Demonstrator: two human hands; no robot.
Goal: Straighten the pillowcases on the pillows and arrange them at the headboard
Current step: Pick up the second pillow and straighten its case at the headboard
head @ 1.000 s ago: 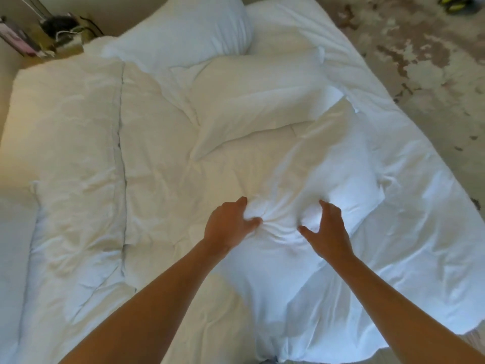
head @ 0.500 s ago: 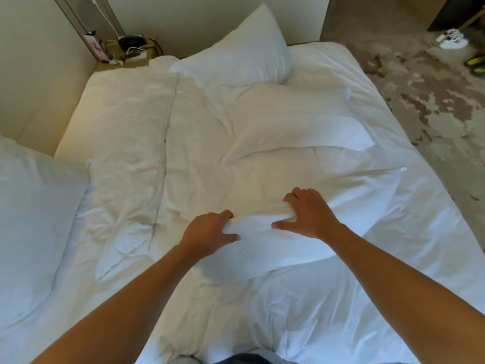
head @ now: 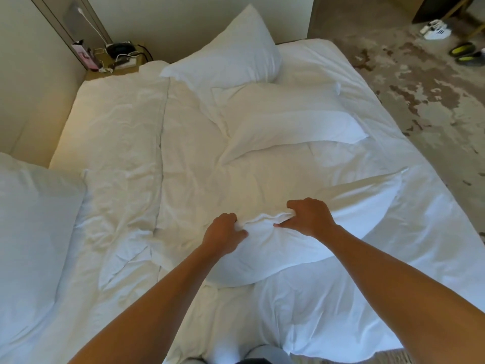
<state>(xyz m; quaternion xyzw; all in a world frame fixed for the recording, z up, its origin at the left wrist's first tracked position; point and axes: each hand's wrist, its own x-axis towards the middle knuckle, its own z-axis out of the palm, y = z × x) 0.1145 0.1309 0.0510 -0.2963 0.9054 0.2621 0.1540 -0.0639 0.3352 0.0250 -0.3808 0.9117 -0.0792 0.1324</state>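
Observation:
A white pillow (head: 349, 214) lies across the near middle of the bed. My left hand (head: 225, 233) and my right hand (head: 309, 216) both grip a bunched fold of its pillowcase along the upper edge, fingers curled into the cloth. A second pillow (head: 288, 122) lies flat just beyond it. A third pillow (head: 231, 56) leans upright at the far end of the bed. A fourth pillow (head: 29, 232) sits at the left edge of the view.
A rumpled white duvet (head: 118, 153) covers the bed. A small bedside table (head: 118, 61) with cables and a dark device stands in the far left corner by the wall. Shoes (head: 464, 53) lie on the patterned carpet (head: 433, 106) at right.
The view has tilted up, showing more of the room. Both hands have closed tighter on the pillowcase edge, gathering it into a bunched fold between them.

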